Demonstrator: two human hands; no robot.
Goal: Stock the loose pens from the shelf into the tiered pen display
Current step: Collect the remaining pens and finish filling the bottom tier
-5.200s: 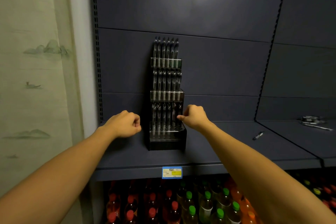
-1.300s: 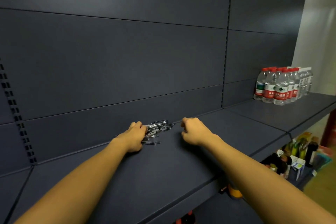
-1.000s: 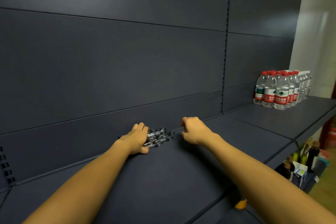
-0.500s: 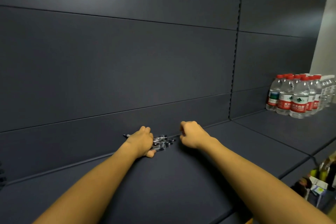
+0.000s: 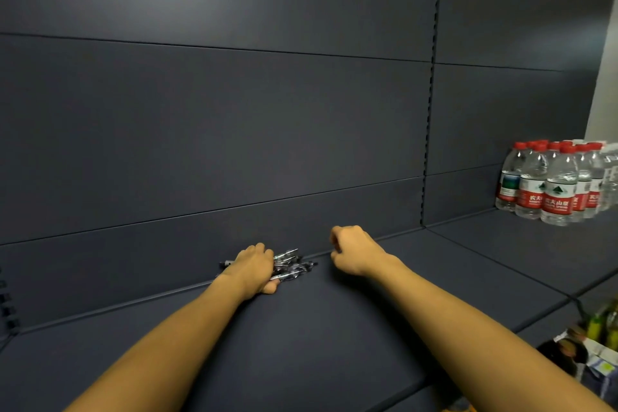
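Head camera looks down along a dark shelf [image 5: 334, 328], and the left hand [image 5: 255, 269] is down on the heap of loose pens [image 5: 291, 266] at the back edge, where the shelf meets the back panel [image 5: 234, 127]; fingers curl over the bundle and the thumb tucks under at the near side, so it grips a clutch of them. One pen end pokes out to the left of the knuckles, and the other tips fan out to the right. The right hand [image 5: 354, 251] sits just beside the heap, curled into a loose fist with nothing in it. This looks like the gathering step: pens being scooped up for the display, which is not in view here. Next move calls for a firm lift without dropping strays, then a carry to the display. Water bottles [image 5: 555, 184] stand well apart at the far right.
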